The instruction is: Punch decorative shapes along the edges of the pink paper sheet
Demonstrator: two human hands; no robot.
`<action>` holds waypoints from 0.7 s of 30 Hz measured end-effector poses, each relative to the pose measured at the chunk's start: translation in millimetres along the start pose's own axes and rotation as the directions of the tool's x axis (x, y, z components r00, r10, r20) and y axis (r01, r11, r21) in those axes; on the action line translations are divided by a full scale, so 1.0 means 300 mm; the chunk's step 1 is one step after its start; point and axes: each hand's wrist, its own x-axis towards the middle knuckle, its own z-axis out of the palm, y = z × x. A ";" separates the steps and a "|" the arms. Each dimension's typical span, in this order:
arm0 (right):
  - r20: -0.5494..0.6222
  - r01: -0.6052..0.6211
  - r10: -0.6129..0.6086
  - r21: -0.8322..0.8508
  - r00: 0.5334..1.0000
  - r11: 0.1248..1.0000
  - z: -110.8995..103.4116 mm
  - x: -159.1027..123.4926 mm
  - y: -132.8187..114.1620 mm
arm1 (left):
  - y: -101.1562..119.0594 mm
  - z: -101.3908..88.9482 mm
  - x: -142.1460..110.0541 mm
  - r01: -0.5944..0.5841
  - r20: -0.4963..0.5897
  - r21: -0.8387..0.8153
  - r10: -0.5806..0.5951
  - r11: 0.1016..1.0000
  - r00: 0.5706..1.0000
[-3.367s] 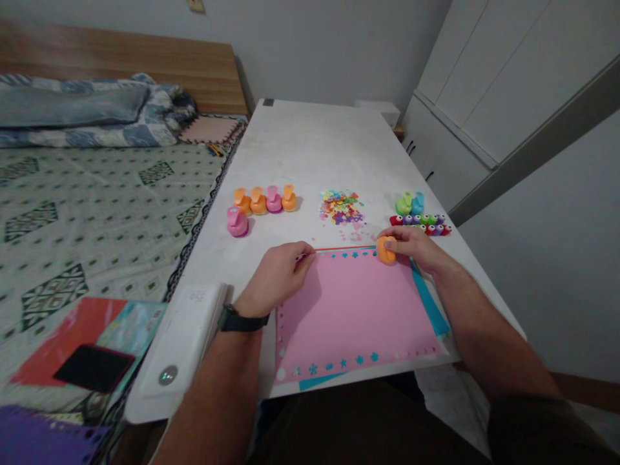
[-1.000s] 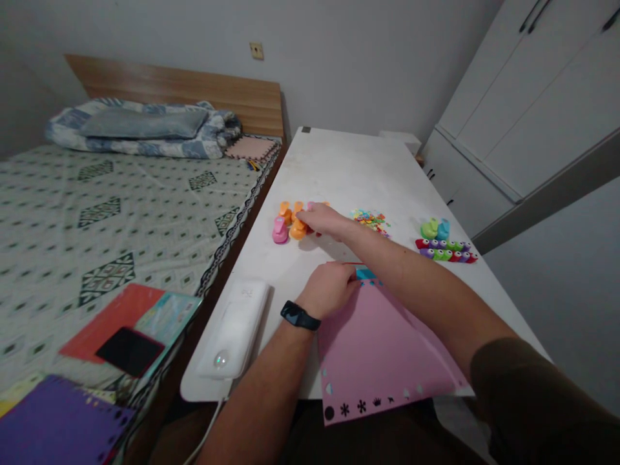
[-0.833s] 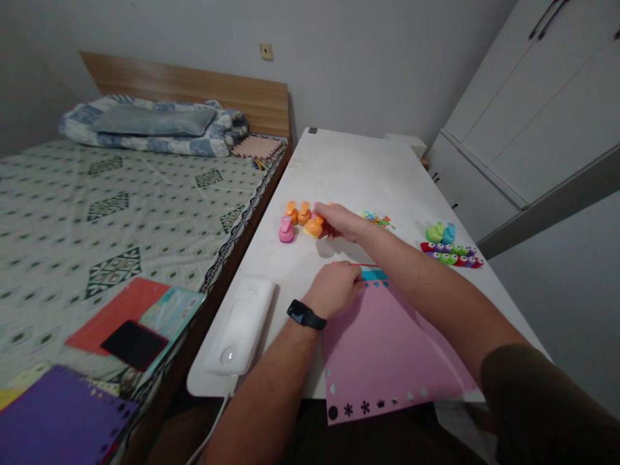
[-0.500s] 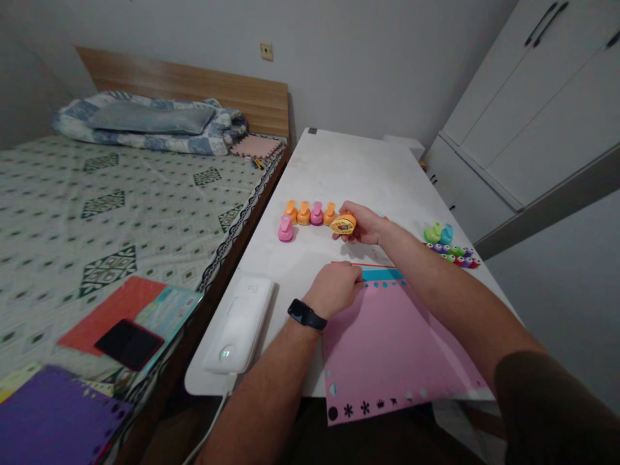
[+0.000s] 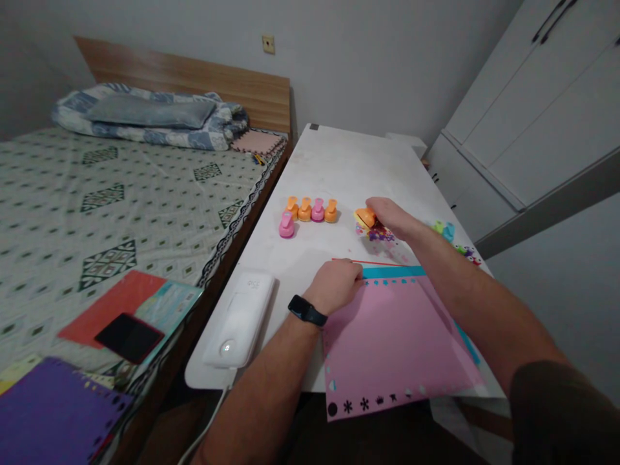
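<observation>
My right hand [image 5: 391, 218] is closed around an orange craft punch [image 5: 365, 218], held over a small pile of colourful paper cut-outs [image 5: 378, 234]. With its fingers curled, my left hand [image 5: 338, 281] grips the upper left corner of a pink sheet [image 5: 397, 336]. Punched shapes run along that sheet's top, left and bottom edges. Under it lies a blue sheet [image 5: 392, 272], and a red edge shows behind. Several orange and pink craft punches [image 5: 317, 210] stand left of my right hand, with one pink punch [image 5: 287, 225] in front of them.
A white power bank [image 5: 242, 323] with a cable lies at the table's left. Green and blue punches [image 5: 444, 229] and small colourful items [image 5: 467, 253] sit at the right edge. On the bed to the left are a phone [image 5: 128, 338], a red sheet [image 5: 111, 297] and a purple punched sheet [image 5: 58, 413].
My right hand has moved right with the orange punch, away from the row of punches to over the paper cut-outs. My left hand stays on the pink sheet's corner.
</observation>
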 end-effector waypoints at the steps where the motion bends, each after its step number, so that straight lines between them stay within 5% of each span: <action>1: -0.009 0.024 -0.024 -0.017 1.000 1.000 -0.020 -0.007 0.007 | 0.001 -0.001 0.000 -0.001 0.000 0.000 0.001 1.000 1.000; 9: 0.013 -0.114 0.114 0.152 0.993 0.982 -0.091 -0.030 0.078 | -0.003 0.005 0.002 0.000 0.013 -0.009 0.000 1.000 1.000; 14: 0.125 -0.173 0.142 0.291 0.982 0.941 -0.112 -0.042 0.104 | -0.004 0.006 0.004 0.007 0.016 0.005 -0.007 1.000 1.000; 21: 0.035 -0.191 0.190 0.306 0.981 0.933 -0.127 -0.020 0.168 | -0.001 0.003 0.007 0.004 0.018 0.009 -0.004 1.000 1.000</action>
